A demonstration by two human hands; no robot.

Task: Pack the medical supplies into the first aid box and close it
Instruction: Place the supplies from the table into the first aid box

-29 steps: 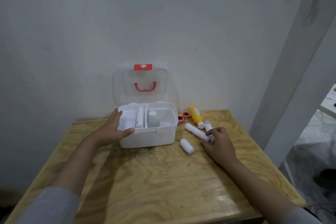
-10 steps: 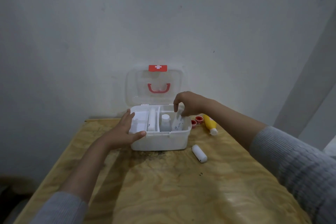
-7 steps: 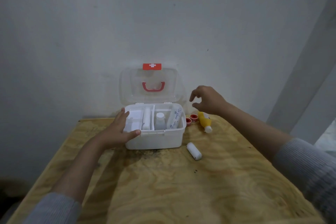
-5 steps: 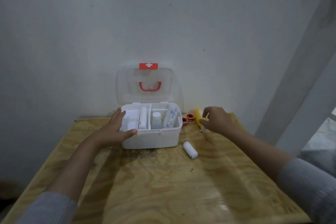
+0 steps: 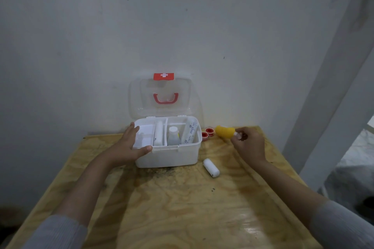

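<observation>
The white first aid box [image 5: 172, 156] stands open at the back of the wooden table, its clear lid [image 5: 137, 99] upright against the wall. Inside are a white roll [image 5: 158, 135], a small white bottle [image 5: 173, 136] and a long wrapped bandage [image 5: 189, 131]. My left hand [image 5: 129, 145] grips the box's front left corner. My right hand [image 5: 248, 143] holds the yellow bottle [image 5: 224, 132] by its white cap end, lifted just off the table to the right of the box. A white bandage roll [image 5: 211, 167] lies on the table in front of the box's right corner.
Two small red tape rolls [image 5: 206, 135] sit against the wall just right of the box. The wooden table [image 5: 182, 208] ends near the wall behind and at a white post [image 5: 327, 95] on the right.
My right hand put the long wrapped bandage into the box, moved right to the yellow bottle, and now has it lifted by the cap end. My left hand stayed on the box.
</observation>
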